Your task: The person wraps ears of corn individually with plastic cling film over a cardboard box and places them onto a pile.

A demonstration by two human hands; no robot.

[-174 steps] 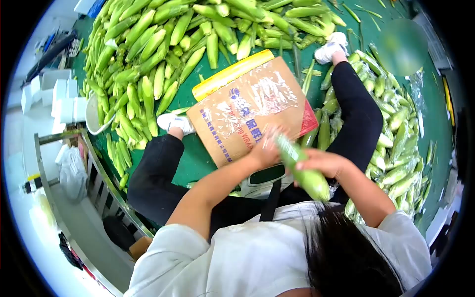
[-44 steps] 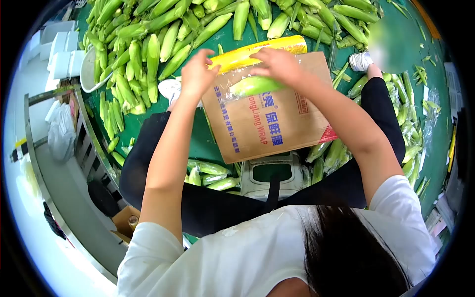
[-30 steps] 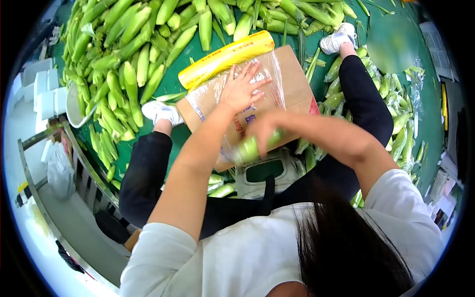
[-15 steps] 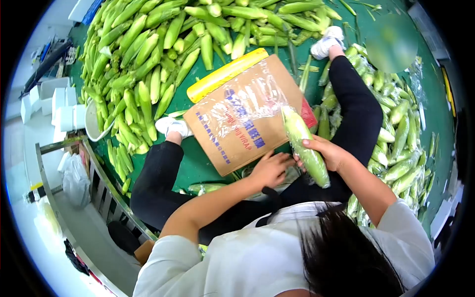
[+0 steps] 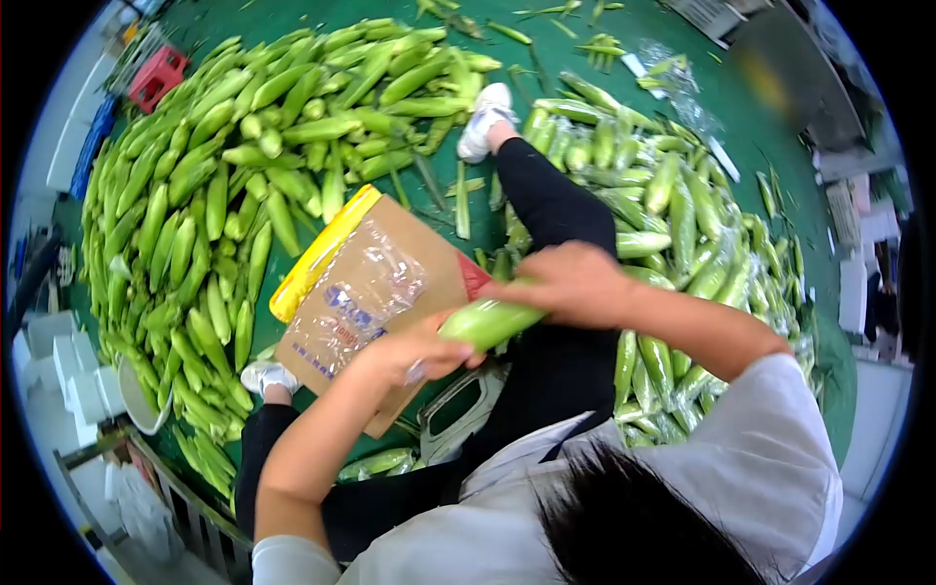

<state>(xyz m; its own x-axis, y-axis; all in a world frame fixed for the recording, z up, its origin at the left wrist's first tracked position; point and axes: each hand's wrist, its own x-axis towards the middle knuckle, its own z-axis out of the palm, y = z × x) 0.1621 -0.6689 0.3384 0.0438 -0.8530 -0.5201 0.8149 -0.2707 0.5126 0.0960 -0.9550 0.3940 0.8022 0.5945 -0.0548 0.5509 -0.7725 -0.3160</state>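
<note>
A plastic-wrapped ear of corn [image 5: 490, 323] is held between both hands, above my lap. My left hand [image 5: 421, 349] grips its lower left end. Over its right end lies my right hand [image 5: 568, 285], slightly blurred, its fingers closed on the ear. Beyond my left hand, a cardboard box [image 5: 429, 255] lies tilted with crumpled clear film [image 5: 385, 270] on top. A yellow roll of film [image 5: 325, 252] runs along its far left edge.
Unwrapped green corn [image 5: 210, 244] is heaped at the left and far side. Wrapped ears [image 5: 682, 205] pile up at the right beyond my leg. A grey stool [image 5: 463, 409] stands between my legs; a red stool [image 5: 156, 76] is at the far left.
The view has swung to the right. My left hand, which was near the box's lower edge, has come onto the wrapped ear. The ear has turned from steep to flatter, with my right hand still on it.
</note>
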